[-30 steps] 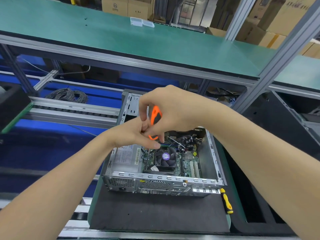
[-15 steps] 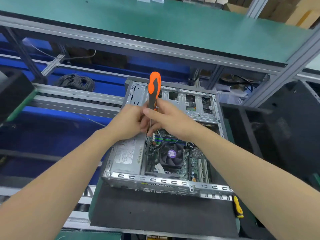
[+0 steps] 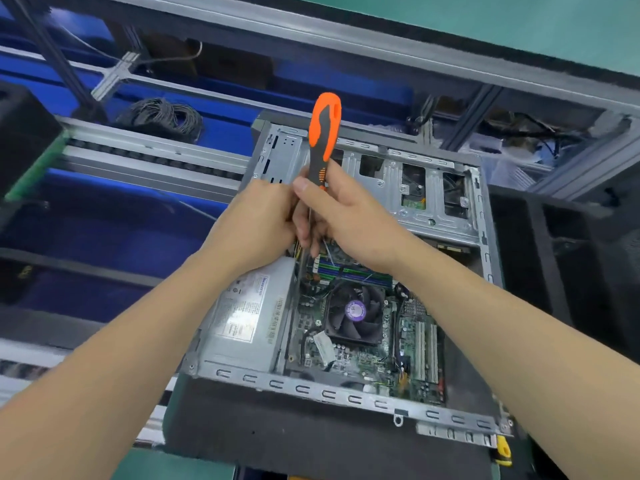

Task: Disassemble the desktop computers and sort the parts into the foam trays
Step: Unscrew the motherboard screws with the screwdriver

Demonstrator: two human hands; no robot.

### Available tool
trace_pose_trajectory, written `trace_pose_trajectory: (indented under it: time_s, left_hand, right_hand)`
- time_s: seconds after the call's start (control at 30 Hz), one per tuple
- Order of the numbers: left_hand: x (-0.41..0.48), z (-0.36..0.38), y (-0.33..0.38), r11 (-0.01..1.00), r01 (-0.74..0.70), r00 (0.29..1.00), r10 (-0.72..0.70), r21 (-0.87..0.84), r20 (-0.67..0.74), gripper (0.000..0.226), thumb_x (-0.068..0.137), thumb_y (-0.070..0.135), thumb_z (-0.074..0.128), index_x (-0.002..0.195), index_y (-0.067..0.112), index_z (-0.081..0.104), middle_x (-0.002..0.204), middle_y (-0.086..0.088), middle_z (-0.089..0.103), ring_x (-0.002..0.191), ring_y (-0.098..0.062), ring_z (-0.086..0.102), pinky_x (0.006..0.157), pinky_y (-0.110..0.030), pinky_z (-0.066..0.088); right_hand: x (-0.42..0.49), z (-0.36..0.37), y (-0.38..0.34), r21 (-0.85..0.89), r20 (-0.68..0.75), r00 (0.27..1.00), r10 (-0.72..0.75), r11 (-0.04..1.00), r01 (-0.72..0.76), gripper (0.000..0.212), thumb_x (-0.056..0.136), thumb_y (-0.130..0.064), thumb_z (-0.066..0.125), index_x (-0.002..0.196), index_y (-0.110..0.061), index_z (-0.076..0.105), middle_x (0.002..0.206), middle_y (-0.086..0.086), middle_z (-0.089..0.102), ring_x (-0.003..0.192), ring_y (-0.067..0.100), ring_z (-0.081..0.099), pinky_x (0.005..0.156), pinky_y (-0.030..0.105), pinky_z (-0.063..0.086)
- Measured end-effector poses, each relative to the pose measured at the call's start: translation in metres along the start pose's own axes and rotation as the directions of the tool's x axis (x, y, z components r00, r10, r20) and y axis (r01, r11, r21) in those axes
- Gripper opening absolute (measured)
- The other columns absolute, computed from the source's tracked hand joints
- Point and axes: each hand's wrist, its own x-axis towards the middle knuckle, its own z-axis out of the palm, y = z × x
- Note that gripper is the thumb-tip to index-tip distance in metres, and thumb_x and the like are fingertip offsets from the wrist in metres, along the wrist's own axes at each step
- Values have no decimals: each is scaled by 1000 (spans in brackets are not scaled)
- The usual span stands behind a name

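**If the tip slips, the board suffers**

Because the left hand (image 3: 263, 220) hides its fingers, whether it steadies the shaft cannot be told. Unguided, the screwdriver (image 3: 323, 133) could skate onto the motherboard (image 3: 363, 358) beneath the fingertips. The right hand (image 3: 349, 216) wraps the handle's base, holding it near upright above the desktop computer (image 3: 325, 393).

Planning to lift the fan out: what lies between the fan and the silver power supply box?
In the head view, a strip of green motherboard with small components lies between the fan and the power supply box.
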Motion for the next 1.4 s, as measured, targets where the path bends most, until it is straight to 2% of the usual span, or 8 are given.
trace_pose_trajectory:
  time_s: [0.23, 0.4, 0.67, 0.73, 0.87, 1.17, 1.23, 1.4]
  left_hand:
    - [-3, -2, 6, 994, -6, 1000, 3, -108, -25, 24, 80, 32, 41, 58, 42, 48, 59, 6, 63, 62, -16, 61, 64, -44, 55]
    - [-5, -3, 4, 981, -83, 996, 75, -174, -52, 34, 83, 20, 52, 67, 50, 55, 48, 4, 50, 52, -12, 52, 54, -32, 44]
    - [-25, -15, 17, 977, -160, 947, 192, -141, 258, 15, 80, 45, 61, 88, 43, 73, 56, 4, 59, 52, -11, 51, 55, -34, 51]
    - [-31, -14, 24, 972, -229, 925, 236, -61, 296, 27, 78, 68, 62, 92, 47, 72, 56, 6, 59, 55, -6, 54, 51, -16, 38]
    - [-36, -6, 46, 940, -312, 913, 255, 141, 320, 57, 62, 94, 55, 101, 54, 69, 51, 15, 54, 60, 8, 51, 56, -17, 35]
    - [-38, 11, 73, 995, -93, 958, 98, -31, 269, 42, 67, 78, 74, 96, 47, 75, 46, 18, 49, 58, 14, 49, 52, -26, 29]
    - [-39, 16, 77, 992, -72, 966, 95, -105, 241, 36, 72, 70, 77, 95, 43, 77, 51, 33, 50, 58, 11, 49, 54, -28, 32]
    - [-40, 21, 77, 997, -63, 968, 74, -52, 239, 17, 86, 56, 74, 87, 39, 76, 51, 25, 53, 56, -2, 50, 60, -29, 38]
  right_hand:
    - [7, -9, -2, 93, -12, 1000, -18, 995, 19, 15, 107, -29, 46, 102, -16, 43, 66, 10, 58, 59, 30, 57, 49, 36, 46]
    - [2, -20, -17, 117, -68, 997, -42, 992, 50, 15, 108, -28, 47, 100, -17, 42, 66, 9, 57, 58, 28, 55, 47, 33, 43]
    - [-36, -75, -69, 59, -302, 948, -103, 990, 127, 16, 108, -27, 47, 104, -13, 41, 64, 7, 55, 60, 27, 52, 51, 34, 41]
    - [-50, -92, -79, 74, -380, 919, -105, 987, 143, 17, 107, -28, 48, 106, -13, 39, 63, 6, 55, 59, 26, 51, 51, 33, 40]
    - [-73, -115, -92, 100, -490, 864, -112, 978, 184, 14, 109, -24, 46, 106, -13, 37, 62, 7, 54, 57, 25, 51, 52, 33, 39]
    - [-101, -129, -94, 156, -561, 820, -112, 959, 238, 15, 110, -23, 45, 100, -13, 38, 64, 8, 52, 57, 24, 52, 49, 31, 40]
    - [-104, -129, -93, 161, -568, 816, -108, 957, 239, 15, 110, -23, 45, 100, -13, 39, 64, 8, 52, 57, 24, 51, 49, 31, 40]
    - [-111, -133, -94, 155, -594, 797, -111, 956, 249, 15, 110, -22, 45, 99, -13, 39, 63, 8, 52, 57, 24, 51, 49, 33, 40]
